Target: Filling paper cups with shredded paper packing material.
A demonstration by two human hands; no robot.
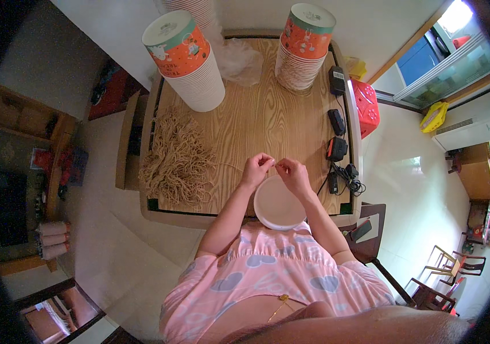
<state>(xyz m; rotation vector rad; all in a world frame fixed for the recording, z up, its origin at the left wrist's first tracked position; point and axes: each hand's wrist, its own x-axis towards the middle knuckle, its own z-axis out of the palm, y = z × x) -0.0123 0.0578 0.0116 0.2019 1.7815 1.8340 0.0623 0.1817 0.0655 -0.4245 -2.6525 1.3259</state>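
My left hand (pixel 259 168) and my right hand (pixel 292 174) meet just past the far rim of a white paper bucket (pixel 280 202). Both are closed in a pinch, fingertips nearly touching. A thin strand of brown twine (pixel 230 167) runs from the left toward my left hand. What the right fingertips hold is too small to make out. The bucket stands open end up between my forearms at the table's near edge, its inside showing pale. A loose heap of brown twine (pixel 177 157) lies on the table left of my hands.
Two tall stacks of upturned orange-and-green paper buckets, the left stack (pixel 183 60) and the right stack (pixel 306 46), stand at the back. Clear plastic wrap (pixel 242 62) lies between them. Black adapters (pixel 337 117) and coiled cables (pixel 349 179) line the table's right edge, beside a red stool (pixel 365 106).
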